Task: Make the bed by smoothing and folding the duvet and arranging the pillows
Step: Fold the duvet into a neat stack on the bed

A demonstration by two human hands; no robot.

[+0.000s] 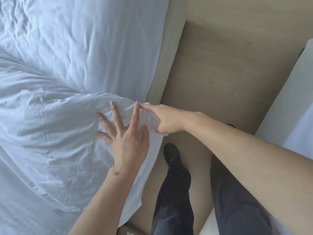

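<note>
Pale wood-look flooring (220,65) runs beside the bed (171,48), where a white duvet (50,133) lies bunched at the near edge over a creased sheet (84,39). It looks soft, light and floppy, best taken at its corner. His right hand (166,119) pinches that corner, fingers curled into the cloth; his left hand (128,138) presses flat, fingers (113,109) spread apart. No label or writing shows anywhere.

A white duvet (50,141) is spread over the sheet (88,41) of a bed. Its corner at the bed's edge is pressed flat by the left hand (126,134), fingers spread, and is gripped by the right hand (166,120). Dark trousers (174,197) and a black shoe (171,154) are seen above the wooden floor (220,65).
</note>
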